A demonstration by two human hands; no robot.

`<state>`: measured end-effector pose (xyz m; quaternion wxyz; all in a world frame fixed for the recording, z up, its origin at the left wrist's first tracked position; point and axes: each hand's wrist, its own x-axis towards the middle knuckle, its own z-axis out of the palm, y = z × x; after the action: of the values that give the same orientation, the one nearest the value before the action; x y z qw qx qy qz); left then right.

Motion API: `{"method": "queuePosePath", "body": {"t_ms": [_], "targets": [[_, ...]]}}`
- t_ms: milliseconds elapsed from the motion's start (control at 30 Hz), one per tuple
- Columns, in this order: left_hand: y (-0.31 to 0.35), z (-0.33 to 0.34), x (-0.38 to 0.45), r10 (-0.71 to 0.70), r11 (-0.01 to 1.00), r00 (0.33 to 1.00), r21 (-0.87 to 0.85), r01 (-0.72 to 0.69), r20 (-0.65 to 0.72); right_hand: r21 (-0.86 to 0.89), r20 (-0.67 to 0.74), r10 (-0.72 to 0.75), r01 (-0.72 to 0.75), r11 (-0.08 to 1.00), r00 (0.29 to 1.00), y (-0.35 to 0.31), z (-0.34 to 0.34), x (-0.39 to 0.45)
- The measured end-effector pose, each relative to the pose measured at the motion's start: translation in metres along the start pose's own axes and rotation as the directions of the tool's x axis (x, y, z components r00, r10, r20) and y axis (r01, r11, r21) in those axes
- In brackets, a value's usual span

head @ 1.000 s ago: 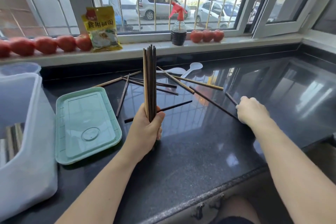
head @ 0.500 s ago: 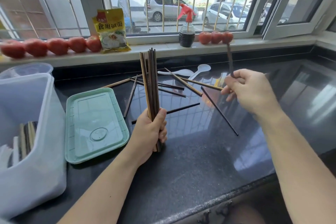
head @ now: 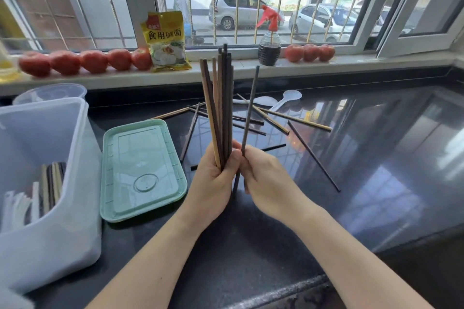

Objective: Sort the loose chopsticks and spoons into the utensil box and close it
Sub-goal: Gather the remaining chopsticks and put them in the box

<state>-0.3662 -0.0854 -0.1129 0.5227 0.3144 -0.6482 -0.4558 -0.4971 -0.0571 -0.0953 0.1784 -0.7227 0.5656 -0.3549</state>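
Gathering step: left hand (head: pixel 213 183) grips upright bundle of brown and black chopsticks (head: pixel 221 108), right hand (head: pixel 266 178) pinches one dark chopstick (head: pixel 249 110) beside it; next, merge it, then carry to translucent white plastic utensil box (head: pixel 50 246) near left.

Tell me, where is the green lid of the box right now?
In the head view the green lid lies flat on the black counter, left of centre, between the white utensil box and the left hand gripping the chopstick bundle.
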Motion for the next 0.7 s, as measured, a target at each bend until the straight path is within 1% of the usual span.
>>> {"method": "queuePosePath", "body": {"t_ms": [67, 133, 267, 400, 467, 533, 567, 600, 633, 700], "targets": [[0.001, 0.0, 0.0, 0.021, 1.0, 1.0, 0.014, -0.022, 0.014, -0.039, 0.021, -0.054, 0.055, 0.998, 0.998, -0.001, -0.001, -0.001], [0.001, -0.001, 0.0, 0.015, 0.999, 1.0, 0.029, -0.015, 0.008, -0.079, 0.049, -0.081, 0.085, 0.993, 0.996, -0.001, -0.002, -0.001], [0.004, 0.0, 0.0, 0.0, 0.998, 0.999, 0.063, 0.003, -0.049, -0.09, 0.115, -0.061, 0.072, 0.993, 0.992, -0.004, 0.002, -0.003], [0.007, 0.0, 0.005, 0.033, 0.997, 0.993, 0.079, -0.025, -0.113, -0.034, 0.139, -0.05, 0.056, 0.998, 0.989, -0.008, 0.001, -0.005], [0.008, -0.001, 0.006, 0.046, 0.996, 0.99, 0.087, -0.035, -0.131, -0.058, 0.151, -0.052, 0.062, 0.996, 0.987, -0.008, 0.002, -0.005], [0.007, -0.003, 0.006, 0.061, 0.993, 0.988, 0.107, -0.046, -0.142, -0.085, 0.156, -0.022, 0.036, 0.996, 0.988, -0.003, 0.003, -0.003], [0.006, -0.003, 0.006, 0.065, 0.992, 0.986, 0.117, -0.047, -0.153, -0.099, 0.125, -0.006, 0.019, 0.995, 0.992, -0.001, 0.002, -0.002], [0.007, -0.003, 0.006, 0.073, 0.991, 0.983, 0.124, -0.052, -0.168, -0.11, 0.064, 0.014, -0.007, 0.994, 0.998, 0.002, 0.001, -0.001], [0.008, -0.002, 0.006, 0.084, 0.99, 0.98, 0.128, -0.061, -0.182, -0.105, -0.015, 0.039, -0.041, 0.994, 0.999, 0.003, -0.002, -0.001], [0.01, -0.003, 0.006, 0.11, 0.987, 0.971, 0.136, -0.083, -0.212, -0.035, -0.18, 0.097, -0.105, 0.994, 0.979, 0.003, -0.009, 0.0]]}}
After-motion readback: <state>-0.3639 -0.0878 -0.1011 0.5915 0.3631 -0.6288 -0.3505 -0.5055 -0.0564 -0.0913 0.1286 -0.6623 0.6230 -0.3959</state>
